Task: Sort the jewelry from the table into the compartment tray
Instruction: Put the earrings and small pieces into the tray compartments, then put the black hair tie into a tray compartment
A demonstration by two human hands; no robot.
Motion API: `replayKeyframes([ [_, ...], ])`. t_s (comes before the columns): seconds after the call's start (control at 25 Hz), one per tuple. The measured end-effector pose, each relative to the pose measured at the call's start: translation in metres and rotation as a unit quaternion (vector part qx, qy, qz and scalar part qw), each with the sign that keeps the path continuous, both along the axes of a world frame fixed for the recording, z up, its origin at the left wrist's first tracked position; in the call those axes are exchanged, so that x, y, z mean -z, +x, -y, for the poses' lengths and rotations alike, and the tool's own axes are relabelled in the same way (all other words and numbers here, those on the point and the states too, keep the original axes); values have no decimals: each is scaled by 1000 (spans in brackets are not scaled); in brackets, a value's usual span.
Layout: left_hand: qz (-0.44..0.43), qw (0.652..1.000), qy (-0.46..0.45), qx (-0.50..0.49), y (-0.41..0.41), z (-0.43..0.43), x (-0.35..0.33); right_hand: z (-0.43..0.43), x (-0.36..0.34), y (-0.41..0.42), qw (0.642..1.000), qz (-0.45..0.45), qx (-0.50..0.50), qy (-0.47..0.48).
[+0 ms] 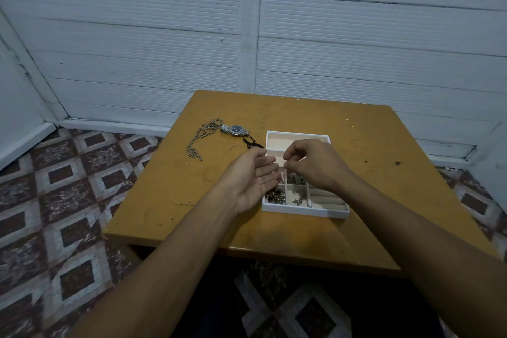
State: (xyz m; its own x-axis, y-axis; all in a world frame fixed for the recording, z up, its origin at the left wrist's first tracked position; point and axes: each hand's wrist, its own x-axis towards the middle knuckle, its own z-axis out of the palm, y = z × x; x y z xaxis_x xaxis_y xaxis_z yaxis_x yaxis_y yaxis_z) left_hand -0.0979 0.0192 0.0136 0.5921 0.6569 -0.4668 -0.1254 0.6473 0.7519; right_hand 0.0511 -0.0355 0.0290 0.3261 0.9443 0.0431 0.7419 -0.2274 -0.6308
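Your left hand (253,180) is palm up over the 9 o'clock edge of the white compartment tray with cream lining (297,133). Fingers straight and relaxed, nothing seen in the palm.

Your right hand (312,164) is above the tray's middle, knuckles up, fingers curled, thumb and forefinger tips drawn together. Cannot tell whether anything sits between them; too small.

The tray stands near the centre of the ochre wooden bench (370,145).
- Far compartment, 12 o'clock: only lining shows.
- Middle cell: heap of small silver pieces (295,179).
- Near-left cell, 7 o'clock: heap of dark and silver pieces (275,196).
- The cell just right of it: a few loose silver bits (297,199).
- Near-right cell, 5 o'clock: padded ridges.

Unsorted, on the bench at 10 o'clock from the tray:
- silver link chain (201,137), farthest out
- silver wristwatch with a dark dial (235,129), touching the chain's far end
- black cord (251,143), between the watch and the tray corner
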Motion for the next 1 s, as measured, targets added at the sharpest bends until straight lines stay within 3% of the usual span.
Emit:
replayKeyframes([
  [0.4, -55, 991, 54, -107, -45, -23, 11, -29, 7, -26, 1000, -9, -26, 0],
  [0.56, -137, 970, 158, -124, -45, -26, 16, -45, 10, -30, 999, 39, -17, -5],
  [0.64, -203, 940, 256, -99, -40, -23, 23, -53, 11, -29, 996, 83, -19, -12],
  [0.8, -305, 825, 474, -37, -32, -21, 43, -71, 11, -18, 988, 146, -43, -33],
  [1.0, -358, 708, 607, 34, -28, -28, 61, -98, 14, -13, 963, 251, -83, -58],
])
